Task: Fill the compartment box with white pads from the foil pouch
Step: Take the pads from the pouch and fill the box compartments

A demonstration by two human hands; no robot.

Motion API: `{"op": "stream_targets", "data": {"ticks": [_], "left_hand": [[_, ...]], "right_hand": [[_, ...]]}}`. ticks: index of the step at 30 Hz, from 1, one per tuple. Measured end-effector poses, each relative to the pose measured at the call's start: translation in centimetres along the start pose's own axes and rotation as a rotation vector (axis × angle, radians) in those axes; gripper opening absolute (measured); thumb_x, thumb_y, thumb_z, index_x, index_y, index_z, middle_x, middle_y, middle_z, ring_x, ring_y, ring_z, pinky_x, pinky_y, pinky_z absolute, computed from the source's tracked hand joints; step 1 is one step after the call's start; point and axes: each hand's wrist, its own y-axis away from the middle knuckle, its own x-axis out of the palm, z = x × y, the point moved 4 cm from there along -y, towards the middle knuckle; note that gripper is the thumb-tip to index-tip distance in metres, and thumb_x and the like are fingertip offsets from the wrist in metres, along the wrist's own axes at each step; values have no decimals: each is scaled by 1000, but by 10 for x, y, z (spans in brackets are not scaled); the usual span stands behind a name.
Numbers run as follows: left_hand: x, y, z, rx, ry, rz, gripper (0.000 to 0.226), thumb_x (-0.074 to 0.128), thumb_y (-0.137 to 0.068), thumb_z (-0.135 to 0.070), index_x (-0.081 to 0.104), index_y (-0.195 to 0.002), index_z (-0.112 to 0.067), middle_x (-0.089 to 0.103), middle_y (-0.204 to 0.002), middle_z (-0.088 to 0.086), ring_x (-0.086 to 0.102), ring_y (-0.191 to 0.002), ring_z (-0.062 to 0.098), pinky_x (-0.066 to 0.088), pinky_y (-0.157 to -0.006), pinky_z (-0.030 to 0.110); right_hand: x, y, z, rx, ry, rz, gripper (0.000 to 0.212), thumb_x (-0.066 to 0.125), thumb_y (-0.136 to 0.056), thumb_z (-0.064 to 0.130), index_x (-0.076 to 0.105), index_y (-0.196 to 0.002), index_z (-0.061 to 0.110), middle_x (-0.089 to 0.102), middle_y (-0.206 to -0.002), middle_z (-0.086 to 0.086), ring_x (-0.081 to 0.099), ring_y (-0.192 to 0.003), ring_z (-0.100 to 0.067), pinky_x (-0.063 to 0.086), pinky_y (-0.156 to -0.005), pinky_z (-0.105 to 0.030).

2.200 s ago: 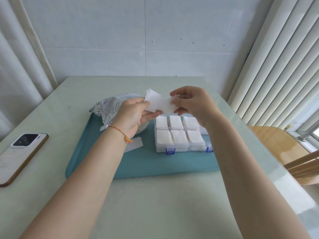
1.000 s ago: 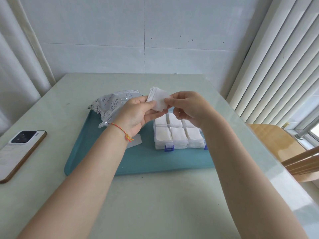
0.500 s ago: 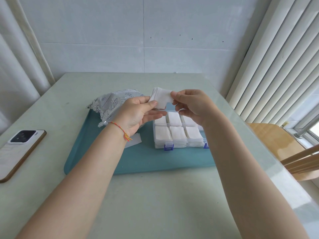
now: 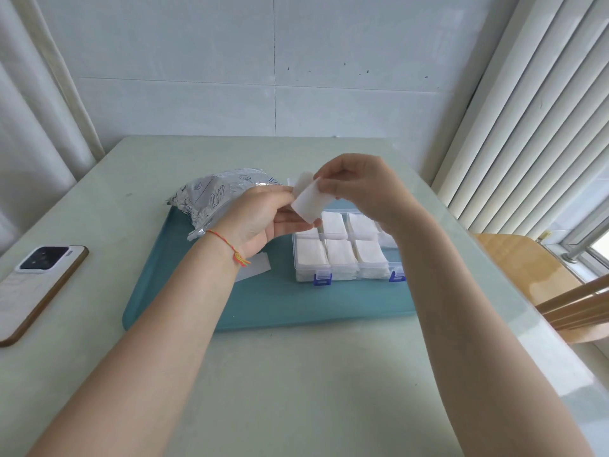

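A folded white pad (image 4: pixel 309 200) is held in the air above the clear compartment box (image 4: pixel 342 273). My left hand (image 4: pixel 260 217) pinches its left side and my right hand (image 4: pixel 359 189) pinches its top right edge. The box has blue latches, sits on the teal tray (image 4: pixel 280 305) and shows white pads in its visible compartments; my right hand hides its far right part. The silver foil pouch (image 4: pixel 219 196) lies at the tray's back left, partly behind my left hand.
A phone (image 4: pixel 36 285) lies on the table at the left. A small white slip (image 4: pixel 253 267) lies on the tray under my left wrist. A wooden chair (image 4: pixel 540 278) stands at the right, by the window blinds.
Both hands have folded the pad from a long strip into a shorter, thicker piece. It now tilts down toward the box; the hands have stayed above the box.
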Motion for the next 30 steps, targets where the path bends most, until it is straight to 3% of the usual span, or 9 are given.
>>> {"op": "stream_targets", "data": {"ticks": [2, 5, 10, 13, 16, 19, 23, 27, 30], "left_hand": [[1, 0, 0, -10, 11, 13, 23, 41, -99, -2, 64, -99, 3, 73, -85, 19, 73, -76, 33, 61, -68, 29], [2, 0, 1, -18, 5, 26, 23, 46, -101, -14, 64, -99, 1, 72, -87, 21, 73, -75, 32, 61, -67, 29], [2, -2, 6, 8, -42, 29, 18, 53, -97, -3, 61, -112, 4, 71, -95, 21, 74, -74, 27, 59, -64, 25], [-2, -4, 5, 13, -10, -43, 12, 55, -96, -4, 63, -102, 1, 72, -87, 17, 73, -72, 29, 59, -61, 27], [-3, -5, 6, -8, 18, -68, 10, 52, -94, -3, 62, -90, -4, 70, -80, 15, 69, -63, 26, 61, -66, 35], [3, -5, 4, -41, 78, 47, 19, 49, -94, -5, 68, -96, -9, 72, -85, 8, 70, -74, 22, 59, -79, 40], [11, -3, 5, -120, 208, 123, 15, 49, -94, -10, 63, -91, -16, 65, -81, 1, 68, -74, 14, 55, -67, 31], [17, -7, 14, -189, 217, 168, 15, 48, -91, -11, 60, -86, -18, 57, -87, 2, 58, -84, 16, 42, -75, 29], [23, -7, 9, -183, 231, 223, 16, 45, -90, -9, 60, -92, -15, 54, -89, 2, 52, -84, 15, 40, -73, 26]], "right_hand": [[2, -1, -2, -12, 95, -19, 13, 73, -83, 7, 71, -82, 20, 74, -85, 2, 69, -83, -11, 55, -87, -34], [2, -2, -3, -37, 156, -34, 16, 72, -84, 11, 70, -79, 27, 74, -84, 0, 69, -84, -20, 55, -85, -43], [6, -3, 0, -146, 257, -91, 11, 72, -85, 23, 68, -92, 31, 66, -95, -1, 56, -78, -13, 49, -78, -30], [12, 0, 1, -118, 350, 15, 51, 79, -78, 39, 57, -122, 28, 56, -116, 3, 55, -99, -11, 42, -81, -12], [25, 5, 2, -116, 526, 141, 80, 84, -71, 40, 44, -138, 20, 50, -128, 4, 49, -115, -14, 40, -96, -24], [35, 8, 8, -139, 562, 158, 67, 80, -71, 44, 51, -126, 19, 56, -118, 5, 53, -110, -18, 42, -99, -42], [40, 12, 14, -187, 574, 189, 65, 82, -65, 53, 54, -117, 26, 52, -107, 6, 50, -101, -15, 43, -97, -41], [42, 16, 14, -199, 633, 218, 74, 82, -64, 52, 47, -127, 33, 48, -114, 9, 46, -108, -12, 35, -99, -37], [38, 20, 16, -216, 644, 207, 65, 80, -67, 48, 48, -119, 29, 50, -110, 9, 45, -105, -14, 36, -97, -37]]}}
